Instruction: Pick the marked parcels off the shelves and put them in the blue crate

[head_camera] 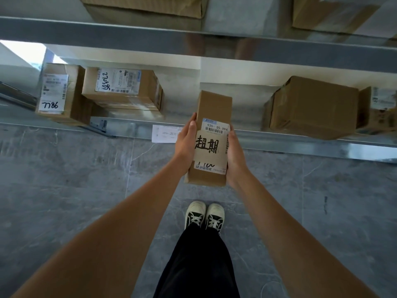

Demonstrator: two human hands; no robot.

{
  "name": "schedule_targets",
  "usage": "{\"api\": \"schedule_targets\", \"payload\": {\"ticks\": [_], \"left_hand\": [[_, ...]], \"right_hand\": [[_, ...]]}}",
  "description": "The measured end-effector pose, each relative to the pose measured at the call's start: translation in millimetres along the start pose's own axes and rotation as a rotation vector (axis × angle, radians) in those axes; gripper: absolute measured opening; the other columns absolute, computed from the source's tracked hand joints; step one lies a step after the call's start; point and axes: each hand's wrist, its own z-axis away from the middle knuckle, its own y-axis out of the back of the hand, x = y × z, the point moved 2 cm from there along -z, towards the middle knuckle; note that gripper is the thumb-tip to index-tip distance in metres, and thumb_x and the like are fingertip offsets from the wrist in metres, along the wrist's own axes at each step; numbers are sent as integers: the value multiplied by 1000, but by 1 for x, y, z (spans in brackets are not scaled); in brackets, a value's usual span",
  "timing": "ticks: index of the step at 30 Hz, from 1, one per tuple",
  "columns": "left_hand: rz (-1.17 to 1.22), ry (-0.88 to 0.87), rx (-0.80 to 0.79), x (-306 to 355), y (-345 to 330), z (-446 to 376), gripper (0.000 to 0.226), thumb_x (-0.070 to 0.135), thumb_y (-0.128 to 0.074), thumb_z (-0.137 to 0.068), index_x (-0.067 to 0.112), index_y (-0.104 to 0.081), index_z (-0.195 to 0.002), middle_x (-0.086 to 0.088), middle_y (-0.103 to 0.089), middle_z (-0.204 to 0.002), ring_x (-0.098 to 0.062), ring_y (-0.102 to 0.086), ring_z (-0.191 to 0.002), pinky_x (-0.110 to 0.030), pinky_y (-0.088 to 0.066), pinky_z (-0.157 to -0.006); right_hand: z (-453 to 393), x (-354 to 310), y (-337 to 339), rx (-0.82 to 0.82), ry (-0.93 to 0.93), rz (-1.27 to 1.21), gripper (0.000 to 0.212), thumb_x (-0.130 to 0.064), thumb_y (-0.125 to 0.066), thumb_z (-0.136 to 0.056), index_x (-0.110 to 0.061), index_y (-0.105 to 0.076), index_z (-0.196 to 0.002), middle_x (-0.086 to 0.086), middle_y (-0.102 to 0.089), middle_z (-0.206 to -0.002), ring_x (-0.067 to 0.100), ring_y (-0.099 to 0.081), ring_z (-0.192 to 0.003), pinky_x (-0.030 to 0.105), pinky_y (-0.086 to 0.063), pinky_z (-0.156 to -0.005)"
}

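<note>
A long brown marked parcel [212, 110] with a white shipping label and a taped paper bearing bold black handwritten characters is held between both hands in front of the lower shelf. My left hand [185, 145] grips its left side, thumb lying on the top face. My right hand [235, 155] grips its right side, fingers curled under the box. The parcel's far end reaches over the metal shelf edge [279, 138]. No blue crate shows in the head view.
On the lower shelf stand a box marked 7786 [58, 93] and another labelled box [122, 89] at left, and a plain box [311, 106] at right. More boxes [146, 7] sit on the upper shelf. A paper tag [164, 133] hangs on the shelf edge. Grey tiled floor and my shoes [204, 216] lie below.
</note>
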Motion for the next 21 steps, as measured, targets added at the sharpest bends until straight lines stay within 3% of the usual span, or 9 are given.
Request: {"api": "schedule_targets", "payload": {"ticks": [2, 5, 7, 11, 13, 16, 19, 21], "left_hand": [[-53, 16, 18, 6, -1, 6, 40, 39, -32, -104, 36, -45, -142, -11, -69, -110, -22, -68, -91, -40, -59, -76], [-68, 33, 25, 18, -2, 27, 38, 35, -32, -105, 33, -49, -139, -8, -70, -95, -17, -65, -75, -35, -57, -68], [-75, 66, 18, 29, -4, 45, 37, 36, -33, -104, 32, -53, -136, -9, -71, -94, -18, -65, -75, -36, -57, -69], [-152, 132, -89, 55, -16, 84, 43, 42, -31, -104, 23, -58, -131, -16, -71, -97, -23, -66, -80, -44, -57, -79], [-148, 159, -131, 66, -28, 104, 44, 43, -30, -104, 23, -57, -132, -13, -70, -94, -23, -66, -81, -45, -58, -80], [-174, 140, -192, 78, -53, 130, 46, 43, -29, -104, 21, -59, -130, -10, -70, -90, -23, -67, -80, -45, -57, -81], [-211, 128, -254, 82, -86, 155, 50, 47, -31, -102, 15, -67, -118, -9, -70, -82, -22, -67, -72, -37, -57, -71], [-262, 132, -311, 80, -111, 173, 56, 49, -31, -101, 9, -68, -112, -14, -69, -85, -25, -65, -74, -37, -55, -71]], "right_hand": [[10, -2, -1, 25, 22, 15, 48, -43, -22, -106, -19, -51, -135, 20, -68, -118, 41, -65, -107, 59, -53, -90], [34, -8, 0, 76, 58, 30, 49, -41, -24, -106, -9, -55, -128, 22, -68, -113, 41, -67, -98, 55, -56, -85], [53, -14, 3, 116, 78, 35, 49, -41, -25, -106, -8, -57, -124, 21, -69, -110, 38, -67, -94, 53, -56, -83], [96, -38, 15, 203, 68, 2, 41, -45, -35, -103, -19, -66, -95, 4, -72, -82, 26, -69, -79, 38, -57, -72], [115, -49, 27, 231, 73, -27, 42, -47, -37, -102, -21, -66, -86, 4, -71, -80, 25, -68, -77, 40, -57, -74], [141, -64, 52, 274, 95, -55, 44, -46, -35, -102, -18, -66, -88, 9, -68, -81, 26, -66, -74, 40, -57, -70], [165, -68, 85, 346, 124, -114, 45, -45, -35, -101, -26, -67, -77, 1, -68, -69, 19, -67, -63, 34, -55, -62], [181, -65, 111, 385, 110, -192, 44, -45, -35, -101, -27, -68, -78, 1, -71, -73, 18, -69, -66, 38, -58, -66]]}}
